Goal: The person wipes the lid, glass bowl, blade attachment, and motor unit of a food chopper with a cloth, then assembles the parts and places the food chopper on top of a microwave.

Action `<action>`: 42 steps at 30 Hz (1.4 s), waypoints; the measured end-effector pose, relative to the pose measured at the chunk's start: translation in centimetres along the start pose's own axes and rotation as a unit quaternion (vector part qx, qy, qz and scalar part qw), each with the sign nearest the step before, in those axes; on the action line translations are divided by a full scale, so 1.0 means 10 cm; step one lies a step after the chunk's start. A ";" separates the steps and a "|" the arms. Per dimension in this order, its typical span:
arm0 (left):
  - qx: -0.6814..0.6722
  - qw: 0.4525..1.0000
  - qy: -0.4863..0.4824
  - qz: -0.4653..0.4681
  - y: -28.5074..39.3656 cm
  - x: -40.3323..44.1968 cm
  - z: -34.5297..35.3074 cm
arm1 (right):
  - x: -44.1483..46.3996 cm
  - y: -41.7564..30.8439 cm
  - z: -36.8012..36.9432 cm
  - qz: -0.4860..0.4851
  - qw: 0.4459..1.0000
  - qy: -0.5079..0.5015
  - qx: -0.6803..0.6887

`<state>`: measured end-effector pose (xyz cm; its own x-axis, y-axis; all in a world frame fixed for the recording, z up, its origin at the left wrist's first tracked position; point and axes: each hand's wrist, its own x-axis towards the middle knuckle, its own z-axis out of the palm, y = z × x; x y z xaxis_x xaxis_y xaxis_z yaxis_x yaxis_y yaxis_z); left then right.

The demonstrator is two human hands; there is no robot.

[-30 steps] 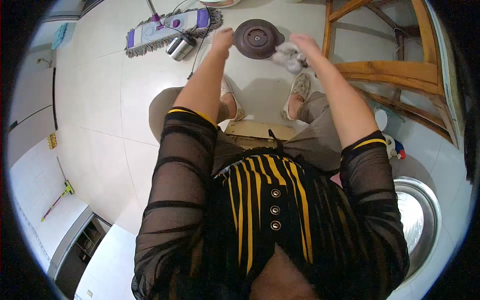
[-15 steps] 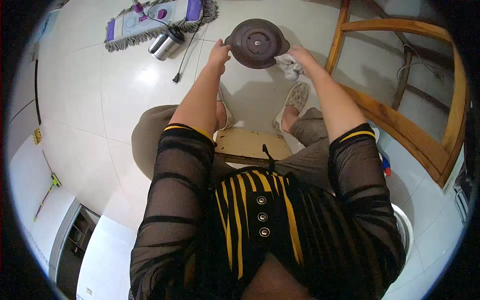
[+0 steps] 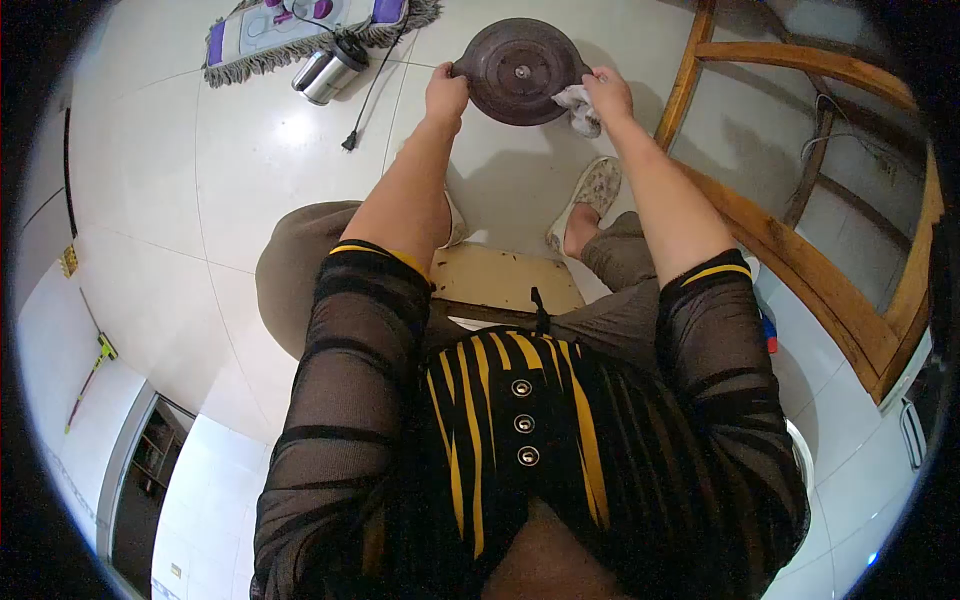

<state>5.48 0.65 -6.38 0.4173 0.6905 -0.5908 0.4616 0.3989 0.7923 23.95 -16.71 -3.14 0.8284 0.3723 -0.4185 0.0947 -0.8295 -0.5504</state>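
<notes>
A round dark brown pan-like object (image 3: 522, 72) with two small side handles and a small metal spot at its centre is held out over the floor in front of my feet. At its left edge my left hand (image 3: 447, 95) is closed on the handle. My right hand (image 3: 609, 95) grips the opposite handle and also holds a crumpled whitish cloth (image 3: 580, 110), which hangs below the right edge of the round object.
A mop (image 3: 290, 32) and a metal kettle-like appliance (image 3: 325, 75) with a corded plug lie at the upper left. At the right stands a wooden chair frame (image 3: 800, 260). A pale wooden stool (image 3: 505, 277) is between my legs.
The round object looks larger and has risen off the floor towards me, with both hands now on it. The view has shifted, so the mop and appliance sit farther left.
</notes>
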 end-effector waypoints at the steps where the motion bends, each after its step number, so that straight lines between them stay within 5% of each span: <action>1: -0.001 1.000 -0.001 0.001 -0.01 0.01 0.01 | -0.01 -0.04 -0.03 0.010 1.000 0.001 0.007; 5: -0.051 0.998 0.032 -0.022 0.09 -0.13 0.01 | -0.03 0.05 -0.07 0.003 1.000 -0.023 0.010; 7: -0.081 0.995 0.049 -0.032 0.11 -0.14 -0.02 | -0.01 0.07 -0.08 0.060 0.968 -0.173 0.168; 10: -0.115 0.992 0.050 0.015 0.17 -0.20 -0.10 | -0.46 -0.36 -0.41 0.159 0.932 -0.179 0.274; 13: -0.170 0.982 0.062 0.061 0.49 -0.38 -0.17 | -0.29 -0.11 -0.35 0.106 0.876 -0.254 0.396; 17: -0.300 0.949 -0.052 0.083 0.75 -0.38 -0.29 | -0.47 -0.35 -0.78 0.067 0.859 -0.262 0.434; 19: -0.394 0.902 -0.176 0.018 1.21 -0.71 -0.33 | -0.69 -0.57 -1.12 0.044 0.875 -0.261 0.406; 23: -0.358 0.882 -0.302 -0.048 1.93 -1.44 -0.48 | -0.69 -0.61 -1.52 -0.007 0.882 -0.282 0.378; 24: -0.270 0.882 -0.386 -0.001 1.97 -1.45 -0.57 | -0.81 -0.69 -1.65 -0.028 0.890 -0.283 0.357; 33: -0.154 0.844 -0.514 0.004 2.52 -2.04 -0.65 | -1.19 -1.12 -2.11 -0.122 0.881 -0.233 0.393; 35: -0.198 0.854 -0.477 0.059 2.58 -2.13 -0.66 | -1.26 -1.37 -2.24 -0.063 0.898 -0.046 0.432; 39: -0.252 0.892 -0.360 0.111 2.44 -2.23 -0.65 | -1.75 -1.80 -2.38 -0.112 0.842 0.040 0.525; 42: -0.236 0.912 -0.325 0.079 2.24 -2.25 -0.57 | -2.01 -1.99 -2.29 -0.298 0.801 0.041 0.517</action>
<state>1.96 -2.51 25.54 0.8967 0.3196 -0.3063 0.0299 0.6467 0.7621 18.11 -17.21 32.78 0.8440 0.5100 0.1661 0.0132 0.2899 -0.9570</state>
